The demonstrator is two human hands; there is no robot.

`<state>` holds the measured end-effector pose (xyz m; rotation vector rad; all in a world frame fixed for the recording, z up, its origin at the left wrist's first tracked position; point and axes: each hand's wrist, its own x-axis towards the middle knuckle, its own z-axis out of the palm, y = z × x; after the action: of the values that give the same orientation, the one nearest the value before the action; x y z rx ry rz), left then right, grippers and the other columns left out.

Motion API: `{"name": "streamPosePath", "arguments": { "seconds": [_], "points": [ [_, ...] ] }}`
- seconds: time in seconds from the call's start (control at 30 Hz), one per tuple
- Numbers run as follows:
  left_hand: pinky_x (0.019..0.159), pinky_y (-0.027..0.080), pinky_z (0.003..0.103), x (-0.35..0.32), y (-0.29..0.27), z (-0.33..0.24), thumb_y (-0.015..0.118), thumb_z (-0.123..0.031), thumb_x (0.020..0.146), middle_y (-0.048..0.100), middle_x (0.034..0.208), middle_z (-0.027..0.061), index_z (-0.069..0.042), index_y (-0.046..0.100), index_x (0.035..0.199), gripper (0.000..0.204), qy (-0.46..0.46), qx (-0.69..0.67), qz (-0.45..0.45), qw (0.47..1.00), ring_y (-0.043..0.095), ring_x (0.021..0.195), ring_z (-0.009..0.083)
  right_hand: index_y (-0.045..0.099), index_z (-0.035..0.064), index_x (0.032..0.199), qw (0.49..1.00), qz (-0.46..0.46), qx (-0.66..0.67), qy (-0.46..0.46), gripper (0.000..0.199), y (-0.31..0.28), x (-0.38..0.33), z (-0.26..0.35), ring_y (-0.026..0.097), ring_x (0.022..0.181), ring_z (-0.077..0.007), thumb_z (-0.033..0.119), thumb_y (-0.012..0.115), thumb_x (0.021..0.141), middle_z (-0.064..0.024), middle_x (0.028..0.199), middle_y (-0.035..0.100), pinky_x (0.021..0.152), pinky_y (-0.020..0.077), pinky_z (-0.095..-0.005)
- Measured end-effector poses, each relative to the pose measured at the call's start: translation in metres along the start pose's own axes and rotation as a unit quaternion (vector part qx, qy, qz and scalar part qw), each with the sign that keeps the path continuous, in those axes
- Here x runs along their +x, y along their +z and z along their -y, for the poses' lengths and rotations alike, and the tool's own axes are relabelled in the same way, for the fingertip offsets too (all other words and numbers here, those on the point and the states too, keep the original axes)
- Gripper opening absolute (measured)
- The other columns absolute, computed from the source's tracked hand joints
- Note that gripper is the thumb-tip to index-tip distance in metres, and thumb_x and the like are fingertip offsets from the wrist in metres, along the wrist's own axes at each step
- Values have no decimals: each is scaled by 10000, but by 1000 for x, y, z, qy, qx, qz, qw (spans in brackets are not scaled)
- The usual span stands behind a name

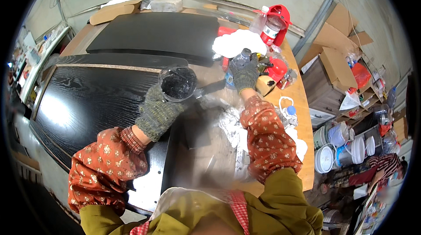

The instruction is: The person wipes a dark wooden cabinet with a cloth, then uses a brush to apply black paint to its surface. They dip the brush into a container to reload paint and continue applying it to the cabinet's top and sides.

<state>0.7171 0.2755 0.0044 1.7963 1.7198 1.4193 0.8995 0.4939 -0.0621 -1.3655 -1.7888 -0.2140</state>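
My left hand [155, 113], in a grey-green knitted glove, is closed around a clear plastic cup [178, 84] smeared black inside. What lies at the bottom of the cup is dark and hard to make out. In the same kind of glove, my right hand [245, 77] grips a plastic bottle [242, 58] with a dark cap, standing among the clutter at the table's right side. A flat dark strip [212, 87] lies between the two hands; its kind does not show clearly. Black wood-grain panels [92, 88] with a pale unpainted edge lie left of the cup.
A smooth black board [151, 33] lies at the back. White cloth [240, 42], a clear bottle [259, 19] and a red cap [283, 14] crowd the far right of the wooden table [302, 116]. Buckets [324, 158] and cardboard boxes [335, 70] stand to the right; a person [386, 169] is beyond.
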Motion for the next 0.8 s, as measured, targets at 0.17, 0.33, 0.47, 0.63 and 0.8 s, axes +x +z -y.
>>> {"name": "streamPosePath", "arguments": {
  "seconds": [0.17, 0.33, 0.47, 0.63, 0.8],
  "points": [
    [870, 460, 380, -6, -4, -5, 767, -245, 723, 576, 1100, 104, -47, 568, 1125, 491, 22, 87, 37, 995, 575, 983, 257, 437, 5, 1260, 941, 17, 330, 65, 514, -85, -60, 42, 484, 1166, -300, 183, 621, 813, -164, 1252, 501, 952, 406, -324],
    [891, 449, 389, -16, 3, -1, 760, -254, 727, 565, 1128, 111, -49, 577, 1135, 492, 70, 77, 54, 993, 564, 1013, 272, 535, 36, 1231, 726, 207, 627, 194, 338, -136, -143, 83, 565, 846, -112, 139, 551, 909, -46, 1006, 612, 711, 469, -246],
    [894, 448, 380, -18, 4, -8, 748, -244, 740, 568, 1133, 112, -53, 579, 1136, 471, 82, 27, 87, 992, 562, 1020, 268, 464, 47, 1300, 814, 249, 495, 174, 373, -140, -157, 96, 550, 791, -82, 93, 476, 929, -52, 1076, 585, 619, 457, -223],
    [855, 476, 371, -18, 7, -3, 751, -237, 735, 617, 1050, 117, -46, 584, 1105, 449, 199, 118, 116, 966, 599, 956, 253, 417, -12, 1286, 967, 50, 235, -83, 535, -125, -159, 100, 559, 965, -259, 76, 572, 782, -158, 1189, 527, 817, 460, -344],
    [805, 505, 353, -15, 9, -24, 780, -244, 698, 654, 966, 121, -39, 600, 1063, 456, 166, 4, 183, 969, 636, 873, 248, 551, 0, 1067, 984, 81, 96, -122, 286, -177, -126, 72, 520, 1080, -295, 103, 598, 804, -157, 1111, 576, 918, 445, -382]
  ]
}}
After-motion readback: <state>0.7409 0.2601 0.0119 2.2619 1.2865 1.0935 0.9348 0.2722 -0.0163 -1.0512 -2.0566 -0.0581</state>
